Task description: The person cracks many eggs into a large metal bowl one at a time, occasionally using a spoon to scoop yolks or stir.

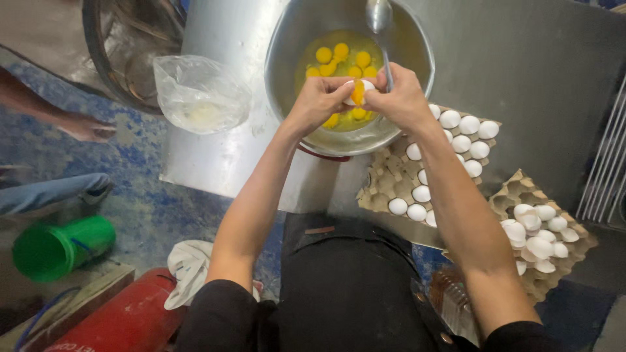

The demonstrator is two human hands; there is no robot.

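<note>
Left hand (317,99) and right hand (399,98) both gripping cracked egg (358,91), pulling shell apart above steel bowl (417,39)

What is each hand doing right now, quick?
Left hand: grip closed on one half of the cracked egg over the metal bowl.
Right hand: grip closed on the egg's other half.

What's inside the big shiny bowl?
The metal bowl holds many raw yellow yolks in clear egg white. The left hand and right hand, splitting an egg, cover part of it.
</note>
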